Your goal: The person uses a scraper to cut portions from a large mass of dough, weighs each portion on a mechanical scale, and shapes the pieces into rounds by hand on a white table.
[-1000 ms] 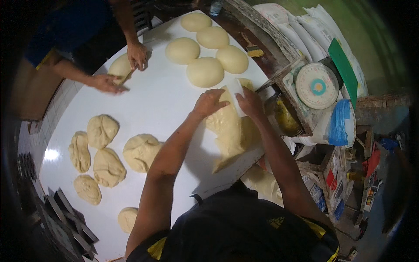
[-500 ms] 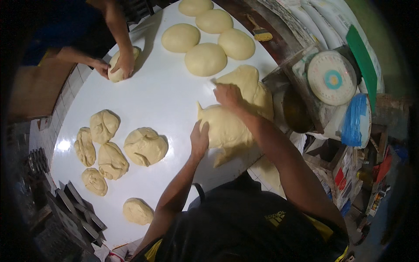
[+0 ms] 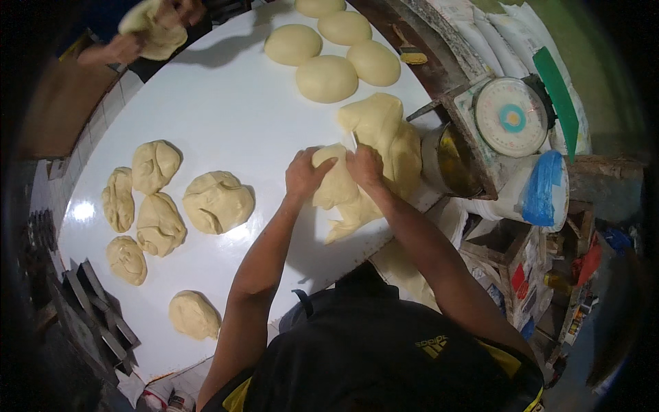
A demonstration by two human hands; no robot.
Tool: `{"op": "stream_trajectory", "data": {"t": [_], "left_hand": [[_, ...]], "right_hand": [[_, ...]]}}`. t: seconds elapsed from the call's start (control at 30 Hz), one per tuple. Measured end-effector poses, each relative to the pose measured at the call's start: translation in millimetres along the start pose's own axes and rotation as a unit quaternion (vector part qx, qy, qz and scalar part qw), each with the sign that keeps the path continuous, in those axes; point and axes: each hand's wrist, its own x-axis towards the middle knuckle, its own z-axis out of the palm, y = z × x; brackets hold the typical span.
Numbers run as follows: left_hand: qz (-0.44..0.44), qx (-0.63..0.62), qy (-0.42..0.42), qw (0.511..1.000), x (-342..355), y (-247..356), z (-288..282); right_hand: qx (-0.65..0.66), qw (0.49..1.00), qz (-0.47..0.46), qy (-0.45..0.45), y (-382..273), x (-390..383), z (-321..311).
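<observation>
Forearms (image 3: 259,271) converge, left hand (image 3: 302,174) against dough (image 3: 336,185), thumb extended.

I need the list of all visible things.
Table: 1, white, centre
Large dough: 1, cream, tabletop right
Dough balls: 5, cream, far tabletop
Rough dough pieces: 6, cream, tabletop left
Scraper: 1, white, right hand
Brush: 1, yellowish, beyond table's edge
Pot: 1, grey, table's right
Scale: 1, white, beyond pot
Board: 1, green, beside scale
Bucket: 1, white, below scale
Sacks: several, white, upper right
Metal pieces: several, grey, lower left
Rack clutter: uncounted, mixed, lower right
Co-worker's dough: 1, cream, upper left
Co-worker's hands: 2, upper left
Shirt: 1, black, lower edge
Left hand: 1, touching dough
Right hand: 1, holding scraper
</observation>
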Motion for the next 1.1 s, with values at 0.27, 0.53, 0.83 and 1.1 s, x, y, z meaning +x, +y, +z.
{"op": "stream_trajectory", "data": {"t": [0.27,0.53,0.83,1.1], "left_hand": [[-0.146,-0.215,0.044,0.965,-33,-52,-22],[-0.079,-0.3,0.052,0.949,-70,-47,-21],[-0.166,-0.635,-0.131,0.743,-28,-16,-52],[-0.018,-0.669,-0.225,0.708,28,205,-92]], "right_hand": [[0.426,0.888,0.146,0.098,40,47,26],[0.067,0.996,0.012,0.055,-13,-76,40],[0.619,0.764,0.132,-0.126,12,-42,46],[0.734,0.641,0.155,-0.162,84,-90,-123]]}}
